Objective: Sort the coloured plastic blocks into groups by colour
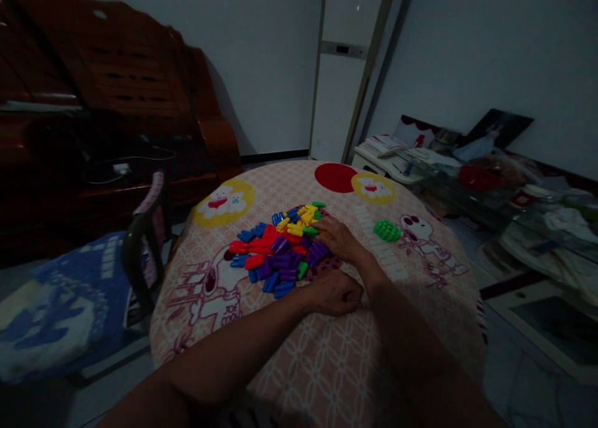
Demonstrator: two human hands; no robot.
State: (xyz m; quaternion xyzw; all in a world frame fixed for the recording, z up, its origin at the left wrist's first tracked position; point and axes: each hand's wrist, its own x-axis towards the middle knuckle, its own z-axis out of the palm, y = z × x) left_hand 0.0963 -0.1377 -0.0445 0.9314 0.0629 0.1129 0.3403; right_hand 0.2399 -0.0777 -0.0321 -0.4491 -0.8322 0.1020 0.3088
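Observation:
A heap of small bullet-shaped plastic pieces in red, blue, purple, yellow and green lies on the round table. My right hand reaches over the heap's right side, fingers stretched out and touching the pieces near a green piece and several yellow pieces. Close to the heap's near edge, my left hand rests on the cloth, its fingers curled into a fist; whatever is inside it, if anything, is hidden. A separate cluster of green pieces sits to the right of my right hand.
A patterned cloth covers the table. To the left is a chair with a blue towel, and behind it a wooden bench. A cluttered glass-topped stand runs along the right. A tall white cabinet-like unit stands at the back.

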